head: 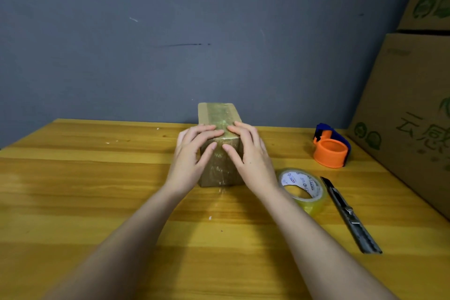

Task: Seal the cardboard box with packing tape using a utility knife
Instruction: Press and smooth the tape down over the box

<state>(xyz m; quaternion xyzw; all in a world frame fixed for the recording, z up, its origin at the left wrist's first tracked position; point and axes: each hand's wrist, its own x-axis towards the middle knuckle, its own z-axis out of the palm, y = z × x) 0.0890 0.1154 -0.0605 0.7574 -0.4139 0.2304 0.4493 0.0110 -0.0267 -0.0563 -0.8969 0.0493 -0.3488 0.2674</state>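
Observation:
A small brown cardboard box stands in the middle of the wooden table, with shiny clear tape running along its top and down its near face. My left hand lies on the box's near left corner, fingers spread flat on the tape. My right hand presses the near right corner the same way, thumb on the front face. A roll of clear packing tape lies flat just right of my right wrist. The grey utility knife lies on the table right of the roll, untouched.
An orange and blue tape dispenser sits at the back right of the table. Large printed cardboard cartons are stacked along the right edge. A grey wall stands right behind the box.

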